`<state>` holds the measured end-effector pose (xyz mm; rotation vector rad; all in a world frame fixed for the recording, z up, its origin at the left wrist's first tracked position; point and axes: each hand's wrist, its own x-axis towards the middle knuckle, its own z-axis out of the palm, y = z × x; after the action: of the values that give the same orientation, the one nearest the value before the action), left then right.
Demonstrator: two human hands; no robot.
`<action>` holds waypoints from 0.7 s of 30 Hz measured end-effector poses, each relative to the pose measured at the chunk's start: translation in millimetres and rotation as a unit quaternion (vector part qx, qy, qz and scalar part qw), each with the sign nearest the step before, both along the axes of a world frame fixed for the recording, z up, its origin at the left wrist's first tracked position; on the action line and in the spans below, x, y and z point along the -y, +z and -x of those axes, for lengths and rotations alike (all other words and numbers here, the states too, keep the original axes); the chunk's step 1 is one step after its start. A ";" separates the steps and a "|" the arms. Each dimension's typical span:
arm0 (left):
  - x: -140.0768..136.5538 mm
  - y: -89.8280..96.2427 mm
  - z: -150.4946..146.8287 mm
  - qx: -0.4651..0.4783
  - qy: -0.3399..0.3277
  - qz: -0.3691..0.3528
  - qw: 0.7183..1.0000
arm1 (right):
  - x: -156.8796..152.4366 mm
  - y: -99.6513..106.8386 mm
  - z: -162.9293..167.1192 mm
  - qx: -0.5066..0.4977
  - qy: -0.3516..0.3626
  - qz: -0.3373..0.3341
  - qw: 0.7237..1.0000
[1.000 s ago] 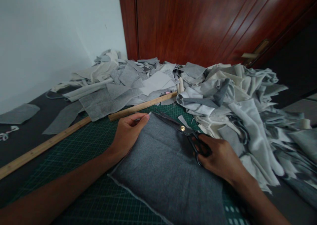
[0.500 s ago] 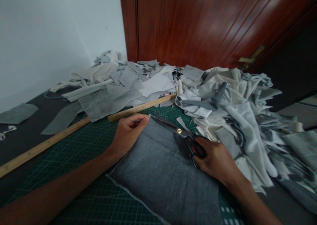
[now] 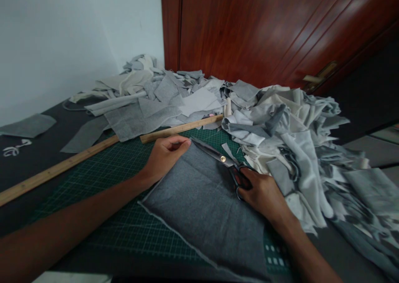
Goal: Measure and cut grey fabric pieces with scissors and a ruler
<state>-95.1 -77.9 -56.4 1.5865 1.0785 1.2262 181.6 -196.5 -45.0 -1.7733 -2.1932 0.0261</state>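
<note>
Grey cloth (image 3: 208, 200), where's it at?

Spread on the green gridded mat (image 3: 124, 235), ctr.

Held how?

L hand (image 3: 166, 156) pinches its far corner btwn thumb & fingers. R hand (image 3: 264, 193) is curled thru the handles of black scissors (image 3: 222, 159), blade tips just beside that pinch.

Rest of the surface?

Dark tabletop (image 3: 37, 160) under the mat. Two wooden strips (image 3: 182, 128): short one partly on the mat, long one off to L. Big heap of grey + white fabric scraps (image 3: 274, 121) along back & R side.

Room?

Pale wall (image 3: 62, 33) back L, reddish-brown wood door (image 3: 249, 33) w/ metal handle (image 3: 321, 77) behind the heap.
</note>
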 end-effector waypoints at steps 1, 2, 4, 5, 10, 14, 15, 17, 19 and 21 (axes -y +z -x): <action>0.2 0.0 -0.1 -0.001 -0.002 0.000 1.000 | 0.3 0.3 0.7 -0.002 0.001 0.006 1.000; 0.6 0.1 -0.3 -0.001 -0.005 0.000 1.000 | 0.6 0.6 1.4 -0.003 0.002 0.012 1.000; 1.7 0.4 -0.9 0.001 -0.015 -0.003 1.000 | 0.5 1.0 2.9 -0.009 0.002 0.016 1.000; 2.2 0.6 -1.1 0.002 -0.019 -0.005 1.000 | 0.1 1.2 3.4 -0.014 -0.001 0.014 1.000; 2.0 0.2 -1.4 0.007 -0.011 -0.001 1.000 | -3.1 3.9 2.0 -0.054 -0.022 0.003 0.998; -0.1 -2.8 -0.7 0.007 -0.002 -0.007 1.000 | -2.5 5.6 0.3 -0.047 -0.021 0.014 0.999; -0.4 -3.7 -0.6 0.008 0.000 -0.011 1.000 | -2.1 5.8 0.6 -0.041 -0.020 0.018 0.999; -0.9 -5.0 -0.4 0.009 0.004 -0.019 1.000 | -1.3 5.9 2.3 -0.032 -0.020 0.025 0.999; -1.0 -5.6 -0.4 0.007 0.007 -0.024 1.000 | -0.7 6.2 4.8 -0.028 -0.022 0.028 0.999; -1.1 -5.6 -0.4 0.007 0.007 -0.025 1.000 | -0.3 6.6 7.7 -0.030 -0.024 0.027 0.999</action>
<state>-94.8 -76.9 -62.1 1.6086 1.0597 1.2798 173.9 -196.3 -38.4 -1.8279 -2.1266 0.1271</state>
